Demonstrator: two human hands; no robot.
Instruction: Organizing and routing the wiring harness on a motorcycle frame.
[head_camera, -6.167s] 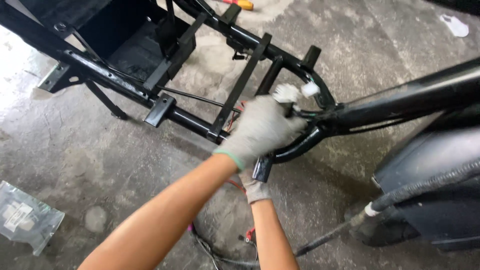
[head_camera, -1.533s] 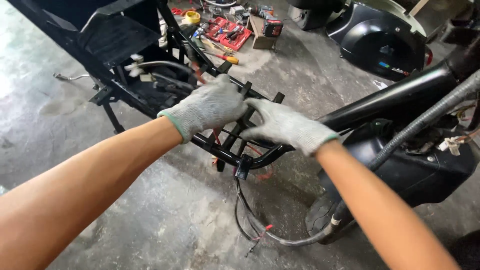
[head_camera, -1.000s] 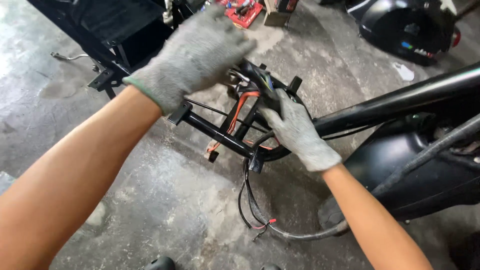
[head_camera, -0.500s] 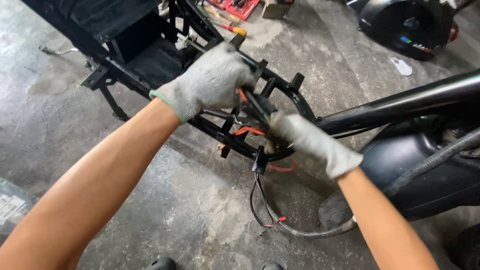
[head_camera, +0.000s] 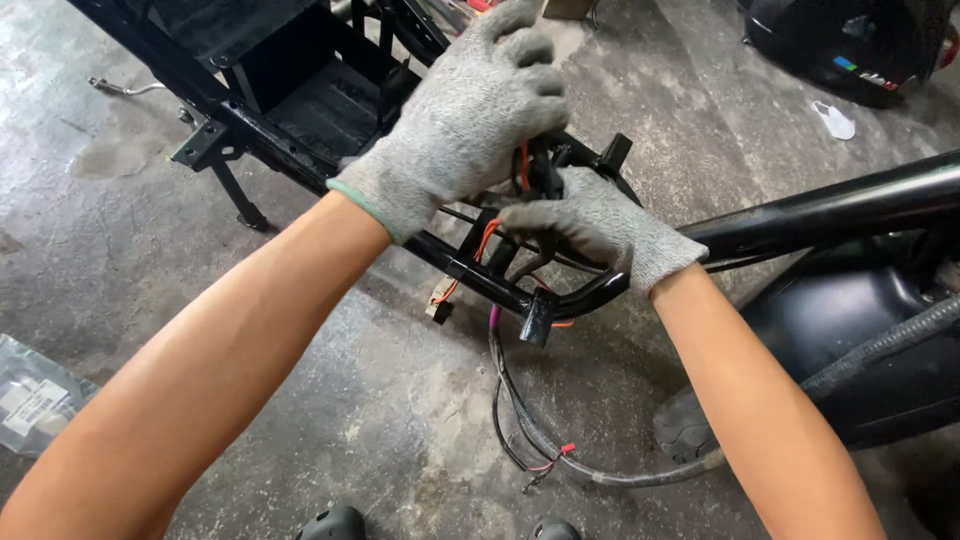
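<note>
The left hand (head_camera: 470, 120), in a grey knit glove, curls its fingers over a bunch of orange and black wires (head_camera: 528, 175) at the rear of a black metal frame (head_camera: 470, 265), gripping them from above. The right hand (head_camera: 590, 225), gloved alike, closes on the same wires just below, resting against the frame's curved end tube. Under the frame a black cable (head_camera: 560, 455) loops across the concrete floor (head_camera: 120, 260). Right of the frame sits a black fender (head_camera: 850, 340); far left of it, a clear plastic bag (head_camera: 35, 395).
</note>
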